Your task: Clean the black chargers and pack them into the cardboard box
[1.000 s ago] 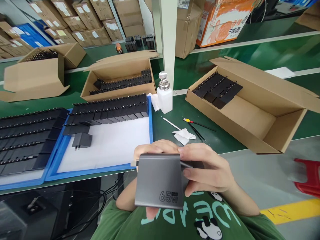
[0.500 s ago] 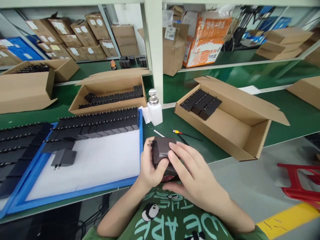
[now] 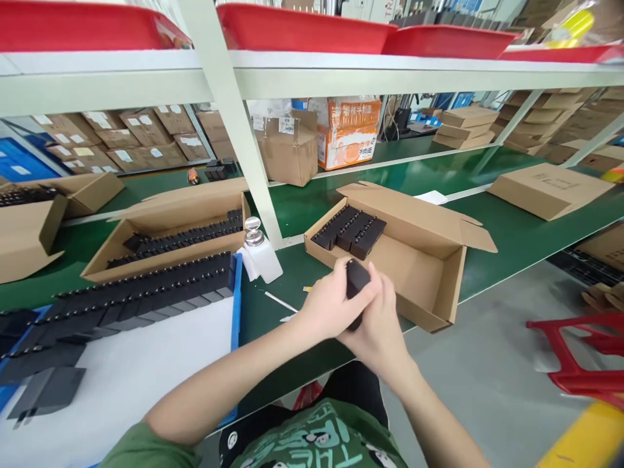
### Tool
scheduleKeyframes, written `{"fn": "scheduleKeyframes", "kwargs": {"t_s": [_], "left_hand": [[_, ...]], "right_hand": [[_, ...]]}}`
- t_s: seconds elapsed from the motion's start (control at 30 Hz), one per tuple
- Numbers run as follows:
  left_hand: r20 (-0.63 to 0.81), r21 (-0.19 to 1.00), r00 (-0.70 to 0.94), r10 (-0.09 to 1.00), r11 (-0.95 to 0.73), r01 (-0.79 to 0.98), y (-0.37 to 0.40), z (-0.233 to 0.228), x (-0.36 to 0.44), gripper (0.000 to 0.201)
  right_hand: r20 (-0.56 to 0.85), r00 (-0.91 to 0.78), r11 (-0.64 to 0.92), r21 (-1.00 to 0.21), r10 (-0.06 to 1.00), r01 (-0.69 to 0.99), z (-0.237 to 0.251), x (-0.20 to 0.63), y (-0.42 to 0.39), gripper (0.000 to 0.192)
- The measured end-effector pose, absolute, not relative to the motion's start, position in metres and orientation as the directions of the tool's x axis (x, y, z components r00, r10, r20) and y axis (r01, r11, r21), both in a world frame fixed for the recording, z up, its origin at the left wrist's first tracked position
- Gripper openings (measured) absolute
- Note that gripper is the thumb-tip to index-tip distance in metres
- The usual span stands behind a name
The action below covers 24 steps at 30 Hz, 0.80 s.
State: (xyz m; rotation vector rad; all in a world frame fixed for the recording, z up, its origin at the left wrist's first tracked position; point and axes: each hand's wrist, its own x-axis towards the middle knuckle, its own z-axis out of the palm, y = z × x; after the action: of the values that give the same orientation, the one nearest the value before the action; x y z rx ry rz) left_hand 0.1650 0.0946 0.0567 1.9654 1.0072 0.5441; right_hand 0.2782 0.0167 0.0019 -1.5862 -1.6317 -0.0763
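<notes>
My left hand (image 3: pixel 325 304) and right hand (image 3: pixel 379 333) both have a closed grip round one black power adapter (image 3: pixel 359 277), held by the near side of the open cardboard box (image 3: pixel 422 281). Could slip if one hand loosens early; could clip the box if carried low. Long axis seems to run up-and-away from me, boxward; exact tilt unclear. Can't tell where prongs point.

Working remotely, I see a pale shelf frame (image 3: pixel 390 83) carrying red trays (image 3: pixel 302 32) at twelve o'clock; stacked cartons (image 3: pixel 146 155) stand at ten. The green workbench (image 3: pixel 517 250) stretches toward three; around four I get grey floor (image 3: pixel 492 364), a red stool (image 3: pixel 602 341) and a yellow marking (image 3: pixel 585 439).
</notes>
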Motion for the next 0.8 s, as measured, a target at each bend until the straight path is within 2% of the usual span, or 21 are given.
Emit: {"fn": "scheduleKeyframes", "kwargs": {"t_s": [0.1, 0.2, 0.33, 0.5, 0.57, 0.67, 0.7, 0.8], "left_hand": [[-0.06, 0.851, 0.722, 0.69, -0.342, 0.398, 0.128, 0.075, 0.197, 0.09], [-0.105, 0.86, 0.777, 0.621, -0.336, 0.384, 0.17, 0.092, 0.224, 0.075], [-0.284, 0.84, 0.79, 0.544, -0.256, 0.478, 0.216, 0.103, 0.246, 0.067], [-0.385, 0.773, 0.712, 0.588, -0.216, 0.597, 0.237, 0.088, 0.237, 0.034], [-0.396, 0.752, 0.679, 0.617, -0.207, 0.626, 0.241, 0.079, 0.226, 0.029], [-0.413, 0.736, 0.641, 0.646, -0.178, 0.653, 0.248, 0.071, 0.212, 0.031], [-0.42, 0.733, 0.633, 0.65, -0.167, 0.659, 0.25, 0.07, 0.21, 0.031], [-0.45, 0.717, 0.603, 0.658, -0.136, 0.683, 0.254, 0.072, 0.21, 0.032]], "right_hand": [[0.486, 0.285, 0.157, -0.684, 0.826, 0.713, 0.019, 0.32, 0.038, 0.103], [0.393, 0.32, 0.136, -0.788, 0.862, 0.601, 0.031, 0.355, 0.073, 0.099], [0.311, 0.269, 0.137, -0.846, 0.912, 0.515, 0.022, 0.378, 0.124, 0.099], [0.297, 0.182, 0.169, -0.846, 0.937, 0.506, -0.008, 0.378, 0.155, 0.119], [0.284, 0.101, 0.195, -0.837, 0.953, 0.511, -0.014, 0.378, 0.16, 0.103], [0.251, -0.031, 0.232, -0.833, 0.968, 0.502, -0.013, 0.385, 0.169, 0.059], [0.237, -0.067, 0.239, -0.832, 0.969, 0.501, -0.011, 0.389, 0.172, 0.049], [0.199, -0.142, 0.244, -0.815, 0.97, 0.526, -0.008, 0.4, 0.182, 0.042]]}}
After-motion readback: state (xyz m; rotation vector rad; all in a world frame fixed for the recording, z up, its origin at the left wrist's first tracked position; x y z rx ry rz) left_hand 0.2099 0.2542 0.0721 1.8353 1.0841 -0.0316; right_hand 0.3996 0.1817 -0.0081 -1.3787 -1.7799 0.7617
